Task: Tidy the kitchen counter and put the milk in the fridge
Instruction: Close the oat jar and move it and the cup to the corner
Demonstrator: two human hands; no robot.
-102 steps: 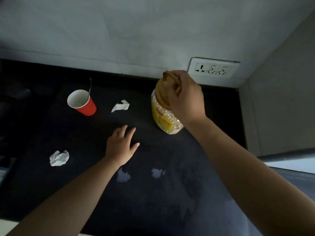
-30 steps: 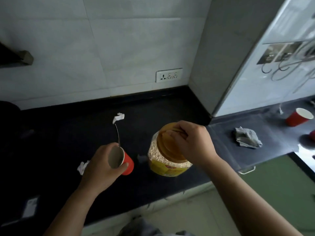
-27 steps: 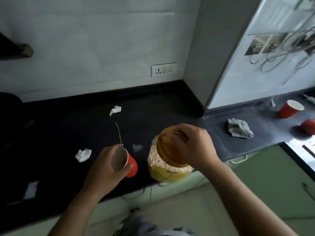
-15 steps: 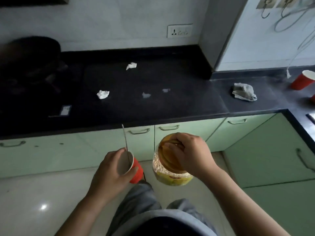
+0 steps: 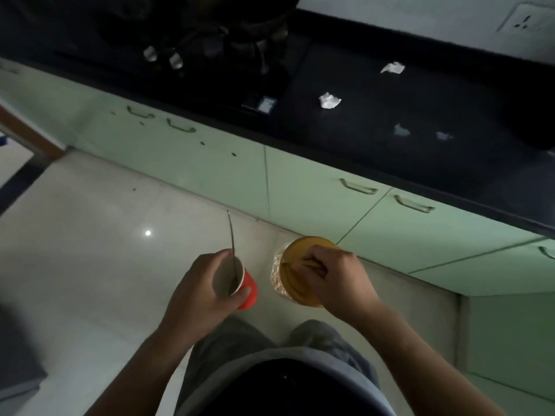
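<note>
The red paper cup (image 5: pixel 240 283), white inside, was gripped around its rim and wall, held over the pale floor in front of the black counter (image 5: pixel 450 115). A thin metal spoon (image 5: pixel 232 244) stood in it, its handle leaning out toward the counter. Just beside the cup, a clear jar (image 5: pixel 295 271) of oats with an orange lid was carried by its lid handle. Two crumpled white tissues (image 5: pixel 329 100) lay on the counter, well apart from the cup, one nearer the wall (image 5: pixel 392 68).
</note>
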